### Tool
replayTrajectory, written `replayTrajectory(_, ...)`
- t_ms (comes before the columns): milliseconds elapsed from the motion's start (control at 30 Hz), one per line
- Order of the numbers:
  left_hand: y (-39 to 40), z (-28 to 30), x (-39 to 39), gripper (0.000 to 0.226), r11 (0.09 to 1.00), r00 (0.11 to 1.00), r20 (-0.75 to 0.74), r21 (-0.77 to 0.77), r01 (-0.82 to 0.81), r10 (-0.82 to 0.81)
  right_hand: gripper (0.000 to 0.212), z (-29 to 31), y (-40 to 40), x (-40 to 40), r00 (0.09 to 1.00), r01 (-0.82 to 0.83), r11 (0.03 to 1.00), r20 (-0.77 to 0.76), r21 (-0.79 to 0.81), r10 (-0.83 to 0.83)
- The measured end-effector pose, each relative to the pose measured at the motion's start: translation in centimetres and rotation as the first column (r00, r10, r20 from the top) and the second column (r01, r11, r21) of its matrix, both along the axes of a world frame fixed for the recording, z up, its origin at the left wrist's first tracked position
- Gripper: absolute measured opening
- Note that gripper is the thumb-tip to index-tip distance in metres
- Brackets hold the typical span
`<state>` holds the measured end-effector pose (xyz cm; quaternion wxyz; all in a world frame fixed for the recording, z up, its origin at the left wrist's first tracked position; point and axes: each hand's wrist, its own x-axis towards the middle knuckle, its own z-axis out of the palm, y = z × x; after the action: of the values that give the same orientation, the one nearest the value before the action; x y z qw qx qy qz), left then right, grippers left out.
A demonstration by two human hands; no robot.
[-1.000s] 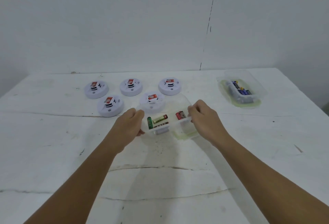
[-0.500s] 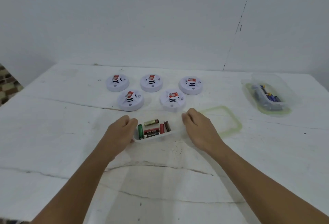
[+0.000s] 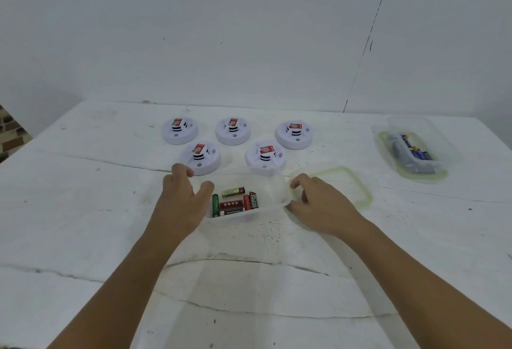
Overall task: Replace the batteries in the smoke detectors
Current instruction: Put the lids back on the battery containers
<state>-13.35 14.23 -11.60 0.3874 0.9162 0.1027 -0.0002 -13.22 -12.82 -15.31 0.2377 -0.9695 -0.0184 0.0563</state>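
Spanning the whole view, the white worktop carries everything in play, and the main change on it is that the clear tub near its middle is now uncovered: a second ago both hands held it up with its lid underneath, and now it sits flat with the green-rimmed lid lying apart, just to its right. Toward the far right corner a second clear container holds blue batteries, upside down on its own lid as far as can be told. Five smoke detectors stand in two rows toward the far edge, just behind the tub, all apparently unopened. The left hand has its grip spread wide, thumb at the tub's left rim; the right hand rests at the right rim with loosely curled fingers, and whether it pinches the rim cannot be told. The mixed batteries lie loose in the tub's left half. With that tub open, the batteries are within reach, so opening a detector looks like the next step.
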Motion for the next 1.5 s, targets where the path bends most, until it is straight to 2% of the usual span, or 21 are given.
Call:
replayTrajectory(100,-0.6,0.5,-0.1,0.042,0.997,0.991,0.131,0.075,-0.029,0.019,0.048,0.4,0.2,-0.5,0.999,-0.016,0.995,0.033,-0.097,0.019)
replayTrajectory(233,-1.8,1.7,-0.2,0.037,0.996,0.969,0.242,0.090,0.022,-0.043,0.051,0.9,0.2,-0.8,0.998,-0.057,0.982,0.016,-0.181,0.061)
replayTrajectory(367,-3.3,2.4,-0.1,0.027,0.988,0.950,0.273,0.074,0.134,-0.149,0.038,1.3,0.3,-1.2,0.998,-0.066,0.971,-0.002,-0.232,0.067)
replayTrajectory(467,-4.5,2.7,-0.1,0.022,0.976,0.939,0.265,0.066,0.208,-0.218,0.024,1.4,0.5,-1.6,0.994,-0.017,0.968,0.097,-0.251,0.043)
replayTrajectory(633,-6.1,2.6,0.1,0.016,0.949,0.913,0.262,0.029,0.315,-0.311,0.020,1.9,-0.6,-2.0,0.976,0.058,0.957,0.217,-0.286,0.006)
replayTrajectory(867,-8.6,3.0,0.1,0.018,0.918,0.890,0.268,-0.044,0.395,-0.370,0.017,6.3,-3.0,-1.5,0.824,0.169,0.985,0.553,-0.029,-0.125)
replayTrajectory(1000,-10.2,2.9,0.7,0.017,0.899,0.886,0.220,-0.074,0.431,-0.407,0.020,8.8,-3.6,-1.5,0.711,0.181,0.942,0.624,0.281,-0.323)
replayTrajectory(1067,-10.9,2.8,1.0,0.021,0.901,0.886,0.209,-0.048,0.432,-0.414,0.022,9.8,-3.5,-1.8,0.696,0.143,0.821,0.534,0.553,-0.481)
replayTrajectory(1133,-11.4,3.1,1.4,0.032,0.912,0.899,0.196,-0.051,0.407,-0.390,0.024,10.7,-3.1,-2.2,0.709,0.079,0.595,0.375,0.800,-0.597)
replayTrajectory(1167,-11.5,3.2,1.6,0.038,0.919,0.912,0.180,-0.079,0.386,-0.368,0.025,11.1,-3.0,-2.4,0.717,0.063,0.493,0.304,0.868,-0.627)
replayTrajectory(1300,-10.9,3.5,2.4,0.058,0.919,0.960,0.069,-0.278,0.280,-0.271,0.024,11.9,-2.8,-2.4,0.754,0.061,0.197,0.085,0.978,-0.651)
replayTrajectory(1367,-10.4,3.7,2.5,0.053,0.900,0.972,0.026,-0.372,0.226,-0.234,0.026,11.8,-2.9,-2.1,0.789,0.078,0.029,-0.044,0.997,-0.612)
replayTrajectory(1433,-9.8,3.7,2.4,0.042,0.839,0.984,0.009,-0.521,0.155,-0.176,0.025,11.2,-2.7,-1.7,0.821,0.113,-0.128,-0.165,0.985,-0.547)
replayTrajectory(1500,-8.6,3.5,2.4,0.041,0.765,0.996,0.008,-0.639,0.073,-0.088,0.019,10.0,-2.3,-1.3,0.846,0.146,-0.164,-0.208,0.976,-0.490)
